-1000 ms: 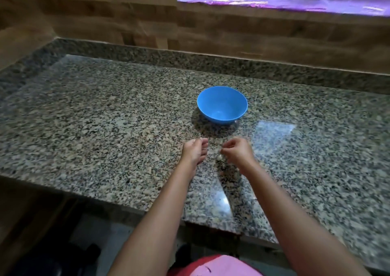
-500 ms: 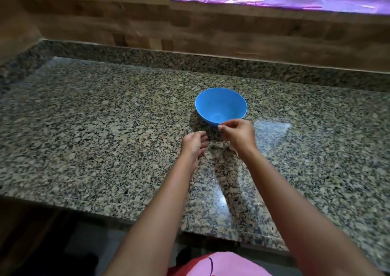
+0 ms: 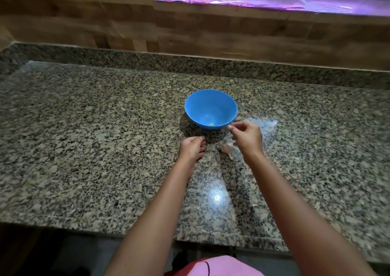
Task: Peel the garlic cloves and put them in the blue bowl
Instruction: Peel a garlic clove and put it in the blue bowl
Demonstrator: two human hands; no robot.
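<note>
The blue bowl (image 3: 219,101) stands on the granite counter, and a small pale clove (image 3: 211,124) lies at its bottom. My right hand (image 3: 247,137) hovers at the bowl's near right rim. Its fingers are curled, with thumb and forefinger drawn together, and I see nothing between them. Just under that hand, a pale garlic piece with papery skin (image 3: 227,148) lies on the counter. To the left of the garlic, my left hand (image 3: 192,148) rests on the counter with loosely curled fingers and nothing visible in it.
The speckled granite counter (image 3: 95,149) stretches wide on both sides, with its front edge near my body. A low granite upstand and a wooden wall close off the back. Bright glare spots sit near my right forearm.
My right hand rose from beside the left hand to the bowl's rim, then drew slightly right. A small clove now lies in the bowl. The left hand stayed put.
</note>
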